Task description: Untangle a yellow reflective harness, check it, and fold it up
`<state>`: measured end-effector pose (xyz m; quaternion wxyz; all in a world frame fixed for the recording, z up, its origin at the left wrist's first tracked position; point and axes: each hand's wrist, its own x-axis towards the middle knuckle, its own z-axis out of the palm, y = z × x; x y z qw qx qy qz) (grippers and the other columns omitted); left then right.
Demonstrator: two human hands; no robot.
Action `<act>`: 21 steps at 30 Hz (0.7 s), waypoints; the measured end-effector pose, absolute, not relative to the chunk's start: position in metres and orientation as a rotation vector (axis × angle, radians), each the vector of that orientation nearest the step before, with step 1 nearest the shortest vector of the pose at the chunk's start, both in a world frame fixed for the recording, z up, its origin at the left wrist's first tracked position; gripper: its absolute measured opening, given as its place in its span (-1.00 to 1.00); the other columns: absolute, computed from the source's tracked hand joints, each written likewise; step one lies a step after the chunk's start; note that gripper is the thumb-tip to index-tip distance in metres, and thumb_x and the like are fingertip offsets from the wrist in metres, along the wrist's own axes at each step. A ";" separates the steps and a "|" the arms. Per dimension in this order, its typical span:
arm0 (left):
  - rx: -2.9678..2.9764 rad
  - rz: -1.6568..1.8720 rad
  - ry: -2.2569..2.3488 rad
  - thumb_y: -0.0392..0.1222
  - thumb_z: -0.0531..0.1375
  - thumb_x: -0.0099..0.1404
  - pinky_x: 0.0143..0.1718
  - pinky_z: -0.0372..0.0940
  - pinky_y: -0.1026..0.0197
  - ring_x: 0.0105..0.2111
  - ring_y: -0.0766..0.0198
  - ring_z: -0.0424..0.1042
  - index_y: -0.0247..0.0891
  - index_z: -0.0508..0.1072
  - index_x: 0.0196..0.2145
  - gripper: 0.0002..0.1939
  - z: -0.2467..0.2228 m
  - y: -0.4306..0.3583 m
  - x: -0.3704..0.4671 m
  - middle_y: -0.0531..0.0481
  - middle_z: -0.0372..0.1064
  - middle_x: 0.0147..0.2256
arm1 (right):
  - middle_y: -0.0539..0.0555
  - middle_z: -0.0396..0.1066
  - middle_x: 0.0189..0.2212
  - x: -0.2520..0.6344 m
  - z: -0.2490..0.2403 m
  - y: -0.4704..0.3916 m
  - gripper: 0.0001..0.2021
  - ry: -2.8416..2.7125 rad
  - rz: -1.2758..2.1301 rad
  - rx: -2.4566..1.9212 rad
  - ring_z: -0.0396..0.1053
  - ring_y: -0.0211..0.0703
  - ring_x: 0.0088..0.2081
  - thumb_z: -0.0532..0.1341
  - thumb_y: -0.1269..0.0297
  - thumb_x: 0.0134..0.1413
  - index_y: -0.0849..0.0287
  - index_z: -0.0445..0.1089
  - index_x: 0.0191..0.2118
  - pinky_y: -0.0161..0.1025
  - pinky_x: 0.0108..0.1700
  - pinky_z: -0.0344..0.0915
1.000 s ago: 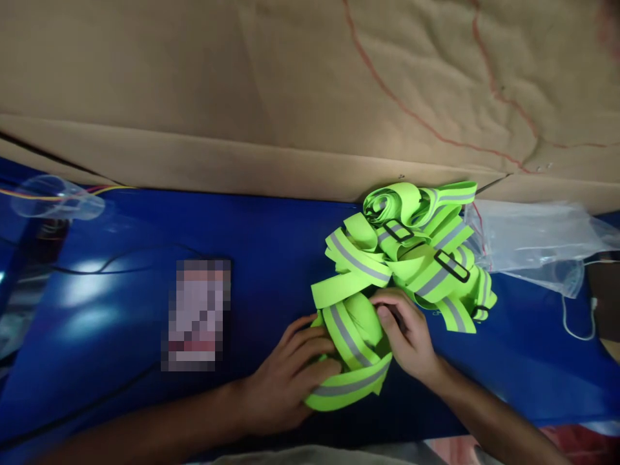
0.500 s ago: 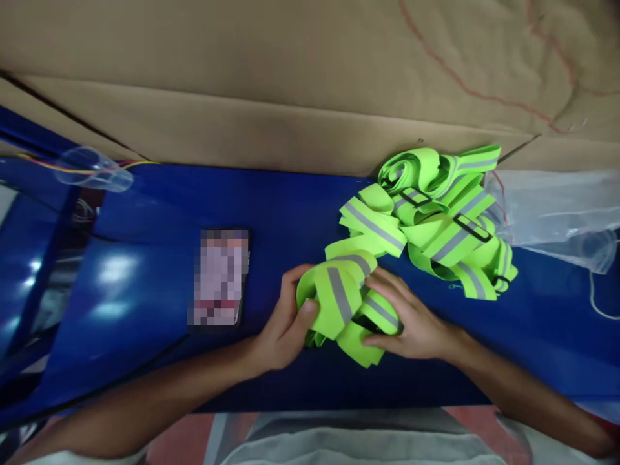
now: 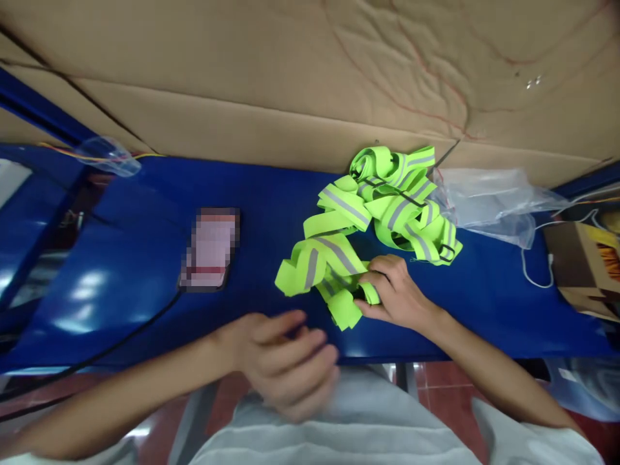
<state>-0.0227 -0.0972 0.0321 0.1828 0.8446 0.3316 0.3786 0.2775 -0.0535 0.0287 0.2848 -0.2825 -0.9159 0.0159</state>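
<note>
Neon-green reflective strap (image 3: 346,255) pinched at its near coils by right hand (image 3: 394,294), apparently to steady the loose folds on blue table (image 3: 271,194); left hand (image 3: 290,365) held empty, loosely open, nearby.

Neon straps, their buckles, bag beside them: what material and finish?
Straps: matte fabric, likely woven polyester, folding softly; grey stripe possibly reflective film. Buckles: dark, thin-framed, plastic or coated metal. Bag: glossy clear plastic film, see-through, wrinkled.

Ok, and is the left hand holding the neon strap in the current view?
No, the left hand is off the neon strap, blurred near the table's front edge.
</note>
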 end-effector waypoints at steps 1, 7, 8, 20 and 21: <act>2.503 1.018 0.762 -0.04 0.37 0.35 0.04 0.56 0.20 0.02 0.26 0.54 0.44 0.36 0.15 -0.49 0.032 -0.097 -0.014 0.30 0.52 0.08 | 0.16 0.41 -0.17 0.279 0.029 -0.053 -0.74 -2.436 0.017 -0.721 0.42 0.01 -0.02 0.29 0.11 0.37 0.20 0.38 -0.04 -0.05 0.03 0.38; 2.702 0.650 0.767 0.02 0.07 0.60 0.22 0.44 -0.07 0.21 -0.05 0.49 -0.32 0.38 0.29 -0.52 0.017 -0.056 0.014 -0.33 0.45 0.23 | 0.05 0.51 -0.28 0.297 0.033 -0.070 -0.81 -2.538 -0.111 -0.505 0.47 -0.11 -0.07 0.35 0.20 0.35 0.13 0.41 -0.28 -0.13 -0.02 0.36; 2.661 0.517 0.829 0.06 0.03 0.61 0.16 0.47 -0.02 0.19 -0.04 0.51 -0.31 0.36 0.33 -0.48 0.015 -0.052 0.013 -0.31 0.44 0.25 | 0.09 0.55 -0.20 0.303 0.033 -0.079 -0.81 -2.595 -0.099 -0.468 0.48 -0.09 0.00 0.34 0.24 0.36 0.14 0.41 -0.31 -0.11 0.06 0.38; 2.533 0.101 0.989 0.09 0.02 0.61 0.03 0.50 0.05 0.13 -0.06 0.56 -0.17 0.26 0.43 -0.44 0.012 -0.054 0.020 -0.26 0.45 0.23 | 0.31 0.47 0.21 0.280 0.045 -0.119 -0.52 -2.656 0.199 -0.886 0.36 0.11 0.30 0.19 0.04 0.48 0.30 0.34 0.28 0.11 0.36 0.25; 2.494 0.060 1.020 0.09 0.02 0.62 0.03 0.51 0.04 0.12 -0.06 0.57 -0.14 0.24 0.45 -0.43 0.013 -0.054 0.020 -0.26 0.46 0.22 | 0.31 0.45 0.24 0.275 0.047 -0.114 -0.44 -2.722 0.182 -0.880 0.36 0.12 0.29 0.18 -0.03 0.48 0.31 0.29 0.34 0.12 0.36 0.23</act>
